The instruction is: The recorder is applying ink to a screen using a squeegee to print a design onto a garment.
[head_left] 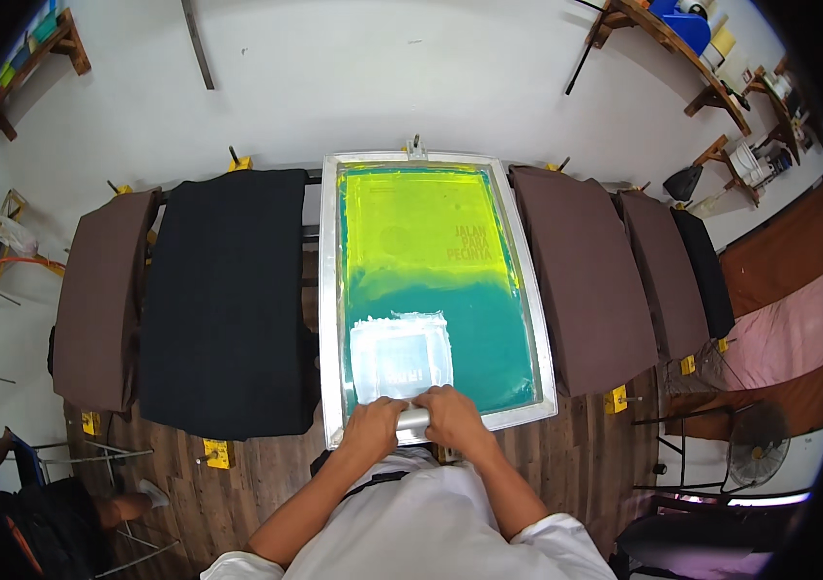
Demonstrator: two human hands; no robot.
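Note:
A screen-printing frame [329, 290] with a pale metal rim lies before me, its mesh yellow-green at the far end and teal nearer me. White ink [402, 353] covers a squarish patch at the near left of the mesh. My left hand [374, 428] and my right hand [452, 420] are closed side by side at the near rim. Between them shows a silvery squeegee [412, 421], held by both hands; its blade is hidden under my fingers.
Black [228, 300] and brown [586, 280] fabric-covered boards flank the frame. Yellow clamps [217, 452] stick out at their near ends. A standing fan [758, 445] is at right. Another person's leg [126, 509] shows at lower left. Wooden shelves [673, 43] hang on the wall.

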